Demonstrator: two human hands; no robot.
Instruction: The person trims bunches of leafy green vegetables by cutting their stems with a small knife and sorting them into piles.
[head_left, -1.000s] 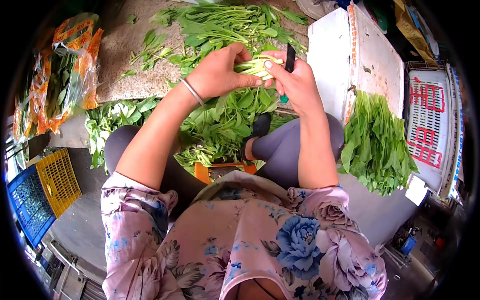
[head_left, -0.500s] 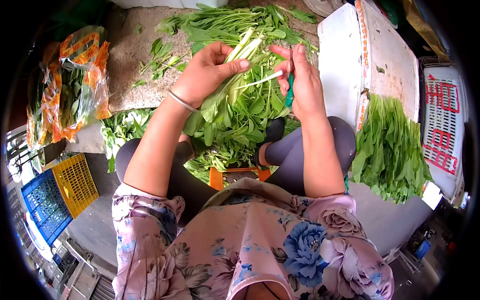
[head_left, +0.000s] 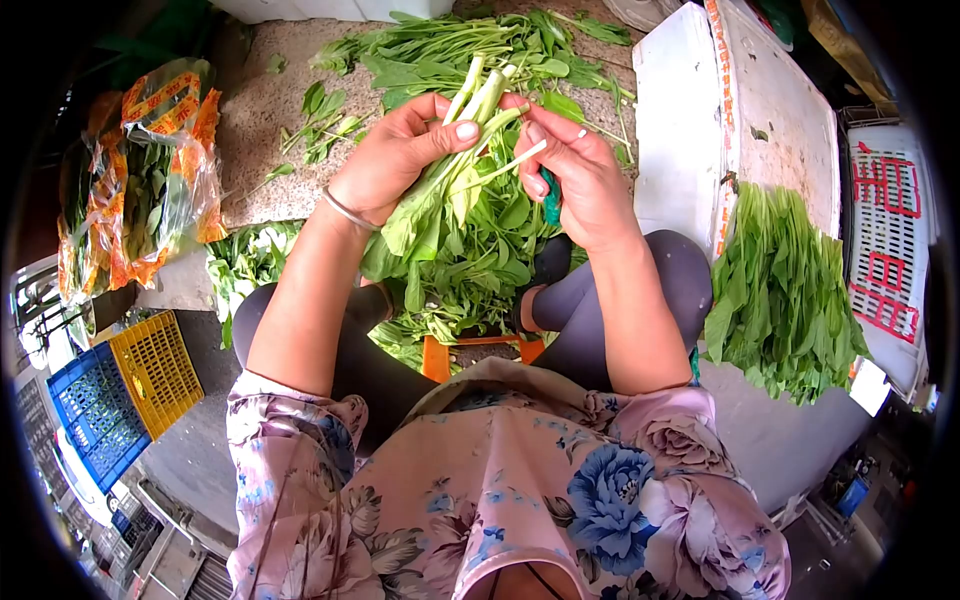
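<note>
My left hand, a bracelet on its wrist, is closed around a small bunch of leafy greens, pale stems pointing up and leaves hanging down. Close beside it, my right hand grips a small knife by its green handle; the blade is hidden now. My right fingertips touch a bent stalk of the bunch, and a thin pale stem sticks out toward that hand. Below both hands lies a heap of loose greens between the knees.
More greens lie on the stone slab ahead. White foam boxes stand at right, with a row of greens beside them. To the left are an orange-printed plastic bag and blue and yellow crates.
My right hand has moved left and turned inward, its fingers now at the stems. The knife blade has gone out of sight. My left hand still holds the bunch, slightly shifted.
</note>
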